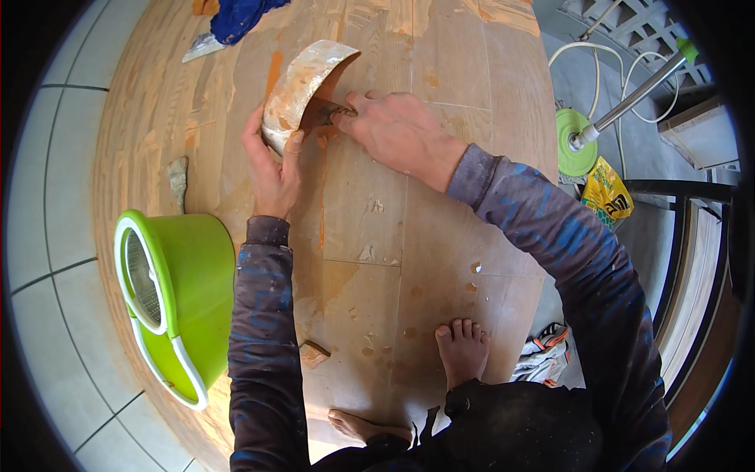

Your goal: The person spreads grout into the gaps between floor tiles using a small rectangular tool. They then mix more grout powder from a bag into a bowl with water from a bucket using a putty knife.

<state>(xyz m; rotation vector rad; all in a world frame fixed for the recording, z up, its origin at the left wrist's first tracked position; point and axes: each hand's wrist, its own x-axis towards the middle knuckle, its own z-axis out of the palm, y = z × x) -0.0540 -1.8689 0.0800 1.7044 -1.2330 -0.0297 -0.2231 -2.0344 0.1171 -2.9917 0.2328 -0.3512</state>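
My left hand grips the lower rim of a curved, bowl-like shell, whitish outside with orange-brown smears, tipped on its side with its hollow turned to the right. In my closed right hand is a small scraper, its dark blade reaching into the hollow. The fingers hide most of its handle, and the shell's inside is only partly visible. Below them is a wood-patterned floor with an orange streak and scattered residue.
A green bucket with a white-rimmed basket stands at left, near a paintbrush. Blue cloth lies far left. Right are a green mop disc, yellow bag and shoes. An orange-brown chunk lies near my bare feet.
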